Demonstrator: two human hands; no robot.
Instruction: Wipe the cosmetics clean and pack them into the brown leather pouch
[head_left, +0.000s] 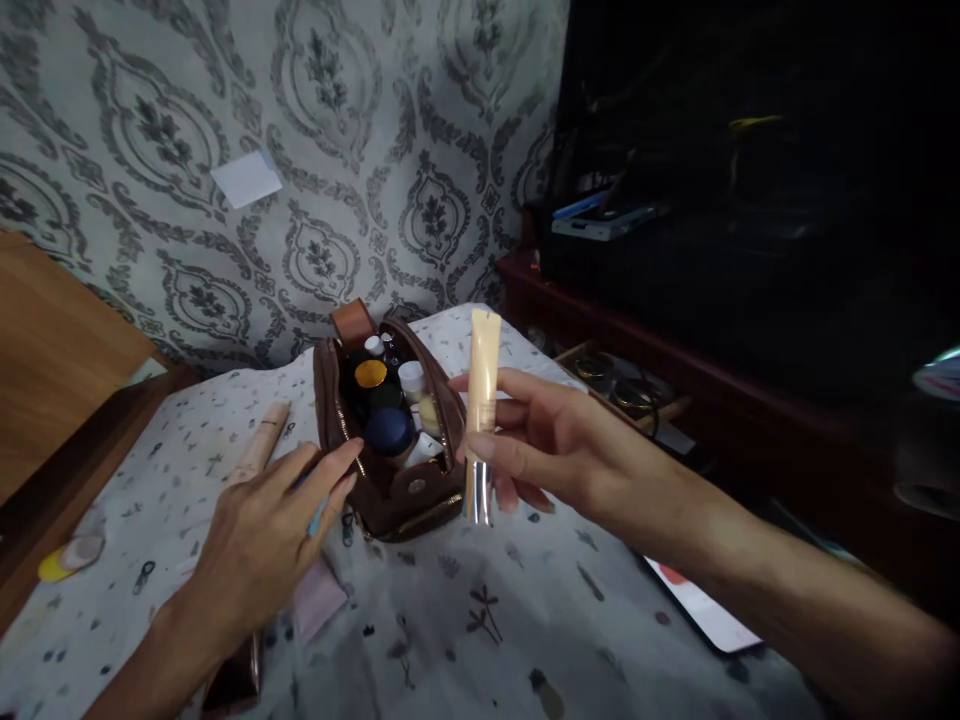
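Observation:
My right hand (551, 445) holds a small gold cosmetic tube (484, 375) upright, silver cap down, between thumb and fingers. It is in front of the right side of an open brown toiletry bag (397, 505). Inside the bag are several bottles and jars, among them a dark blue lid (388, 432), an orange-gold lid (370, 374) and a white cap (411, 376). My left hand (259, 530) has its fingers stretched toward the bag, fingertips at the left zipper edge. Something blue shows between those fingers; I cannot tell whether it is touched.
Around my left hand lie a beige tube (262, 440), a pink packet (319, 600), a dark shiny item (236, 675) and a yellow-and-white item (71, 558) on the patterned cloth (435, 640). A phone or tablet (712, 610) lies under my right forearm. A large dark screen (750, 250) stands to the right.

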